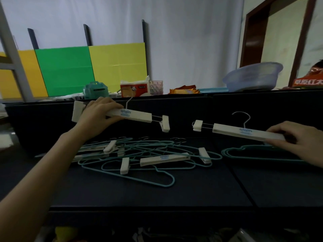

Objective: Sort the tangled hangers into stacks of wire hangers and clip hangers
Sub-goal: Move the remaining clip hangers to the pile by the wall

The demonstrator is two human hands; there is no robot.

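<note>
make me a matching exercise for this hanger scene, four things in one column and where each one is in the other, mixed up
Things
1. clip hanger with its hook against the back panel
2. clip hanger with its hook standing free
3. tangled pile of hangers
4. blue basin

Places
A. on the ledge at the far right
B. held in the left hand
C. lying on the dark table in the middle
D. held in the right hand

Pairs: 1-B, 2-D, 3-C, 4-A
</note>
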